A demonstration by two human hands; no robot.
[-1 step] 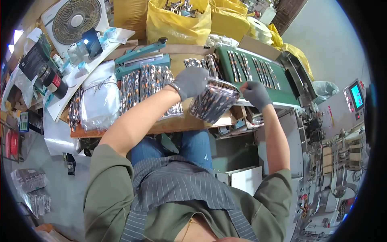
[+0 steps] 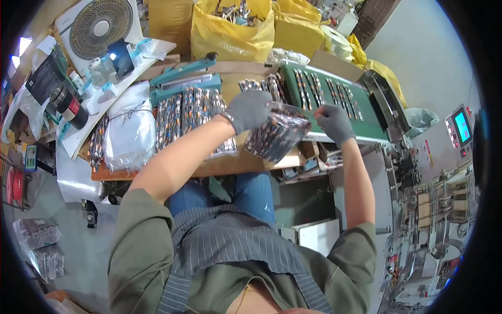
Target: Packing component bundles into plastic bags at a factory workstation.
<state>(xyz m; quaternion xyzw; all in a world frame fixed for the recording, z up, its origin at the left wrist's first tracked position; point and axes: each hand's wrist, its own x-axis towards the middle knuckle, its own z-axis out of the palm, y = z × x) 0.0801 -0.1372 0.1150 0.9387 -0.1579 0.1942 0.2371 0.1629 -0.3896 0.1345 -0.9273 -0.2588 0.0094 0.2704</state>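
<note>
My left hand [image 2: 250, 109], in a grey glove, grips the top of a clear plastic bag [image 2: 277, 137] stuffed with small dark patterned packets. The bag hangs just over the front edge of the wooden table [image 2: 157, 171]. My right hand [image 2: 334, 123], also in a grey glove, pinches the bag's open right edge beside the green conveyor belt [image 2: 366, 123]. Rows of similar packets [image 2: 319, 86] lie on the belt. More packets [image 2: 183, 112] lie in rows on the table, left of my left hand.
A teal heat sealer [image 2: 183, 79] stands behind the table rows. Yellow sacks [image 2: 232, 34] and a white fan [image 2: 99, 23] are at the back. A machine with a lit control screen [image 2: 462, 127] is at the right. Clear bags [image 2: 128, 131] lie at the left.
</note>
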